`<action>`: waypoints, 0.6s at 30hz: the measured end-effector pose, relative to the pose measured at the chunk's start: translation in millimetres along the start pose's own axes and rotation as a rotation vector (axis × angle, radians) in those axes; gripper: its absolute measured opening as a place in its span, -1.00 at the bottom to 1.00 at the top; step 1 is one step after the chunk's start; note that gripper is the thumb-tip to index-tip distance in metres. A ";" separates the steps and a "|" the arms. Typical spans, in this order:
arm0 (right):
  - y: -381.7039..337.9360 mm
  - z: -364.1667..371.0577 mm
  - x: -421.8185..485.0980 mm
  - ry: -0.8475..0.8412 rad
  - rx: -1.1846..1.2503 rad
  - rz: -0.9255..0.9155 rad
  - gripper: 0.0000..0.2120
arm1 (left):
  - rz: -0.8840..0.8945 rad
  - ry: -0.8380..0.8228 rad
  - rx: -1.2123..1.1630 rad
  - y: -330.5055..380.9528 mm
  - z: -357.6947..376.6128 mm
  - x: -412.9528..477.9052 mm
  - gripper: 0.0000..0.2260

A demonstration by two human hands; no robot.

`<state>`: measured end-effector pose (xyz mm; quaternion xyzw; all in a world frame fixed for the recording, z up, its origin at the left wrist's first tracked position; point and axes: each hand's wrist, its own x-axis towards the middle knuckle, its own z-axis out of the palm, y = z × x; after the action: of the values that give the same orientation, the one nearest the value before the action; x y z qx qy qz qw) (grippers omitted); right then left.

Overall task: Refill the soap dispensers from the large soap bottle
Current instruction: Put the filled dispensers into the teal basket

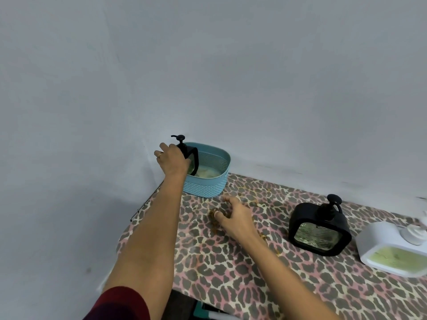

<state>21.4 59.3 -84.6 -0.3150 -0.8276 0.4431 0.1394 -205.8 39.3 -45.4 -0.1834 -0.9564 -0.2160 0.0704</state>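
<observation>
Left hand (172, 161) is clamped on a black pump dispenser (190, 158) at the left rim of the blue basket (209, 184), far left. Right hand (234, 215) hovers loosely curled, holding nothing, above the leopard-print tablecloth (231, 262). Second black dispenser (320, 229) and white dispenser (392, 248) stand right.

Plain grey wall (231, 65), leopard-print tabletop (231, 262)

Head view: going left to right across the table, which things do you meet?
Left hand on a black dispenser in the blue basket → right hand → black dispenser on the table → white dispenser.
</observation>
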 end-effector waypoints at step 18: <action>22.8 -37.3 -57.4 0.172 -0.013 0.076 -0.63 | 0.513 0.014 -0.749 72.9 -23.2 -152.0 -0.52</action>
<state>93.3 55.7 -79.4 -0.3837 -0.8029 0.4142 0.1910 -36.4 41.6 -28.9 -0.4258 -0.7355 -0.5240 0.0571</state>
